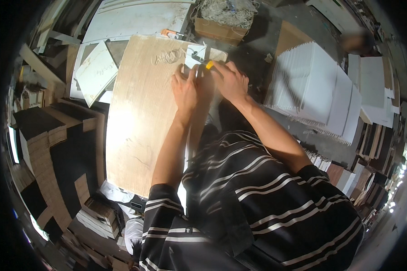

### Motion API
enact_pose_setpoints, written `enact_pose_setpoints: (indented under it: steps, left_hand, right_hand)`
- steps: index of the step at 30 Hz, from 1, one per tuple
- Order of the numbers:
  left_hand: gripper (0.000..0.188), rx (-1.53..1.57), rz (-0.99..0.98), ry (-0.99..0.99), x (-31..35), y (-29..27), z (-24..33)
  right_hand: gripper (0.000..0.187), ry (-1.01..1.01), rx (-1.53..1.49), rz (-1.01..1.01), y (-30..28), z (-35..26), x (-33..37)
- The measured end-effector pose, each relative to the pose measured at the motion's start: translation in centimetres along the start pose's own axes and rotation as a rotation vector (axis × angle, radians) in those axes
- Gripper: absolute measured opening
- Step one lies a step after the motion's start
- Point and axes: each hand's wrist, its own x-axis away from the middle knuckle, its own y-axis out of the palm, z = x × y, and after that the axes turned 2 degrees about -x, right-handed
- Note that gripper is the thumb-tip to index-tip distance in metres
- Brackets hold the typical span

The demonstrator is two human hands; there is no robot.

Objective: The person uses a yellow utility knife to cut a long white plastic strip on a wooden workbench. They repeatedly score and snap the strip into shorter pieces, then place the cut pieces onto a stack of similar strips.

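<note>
At the far right end of a pale wood-grain board [138, 104], my two hands work close together. My left hand [184, 90] has its fingers curled at the near edge of a small white panel [192, 51]. My right hand [232, 82] is closed round a small yellow tool [209, 65], mostly hidden by the fingers, so its kind does not show. Dark shapes, perhaps shadow or a cutout, mark the panel's face. Thin curled shavings [169, 57] lie on the board left of the panel. Beyond them rests an orange-handled tool [171, 33].
A cardboard box [221, 31] heaped with tangled strips stands beyond the board. To the right is a stack of white panels [303, 81]. Dark-faced stacked boards [63, 140] rise at the left. A marked white offcut [96, 72] lies beside the work board.
</note>
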Motion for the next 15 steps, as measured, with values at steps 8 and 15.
enact_pose_setpoints:
  steps: [8, 15]
  left_hand:
    - [0.052, -0.02, -0.114, 0.039, 0.6, 0.5, -1.0]
    - [0.053, -0.006, -0.125, 0.025, 0.5, 0.6, -0.9]
  right_hand:
    - [0.037, -0.012, 0.049, -0.009, 0.6, 0.6, -0.5]
    - [0.041, 0.048, 0.024, -0.045, 1.0, 1.1, -2.2]
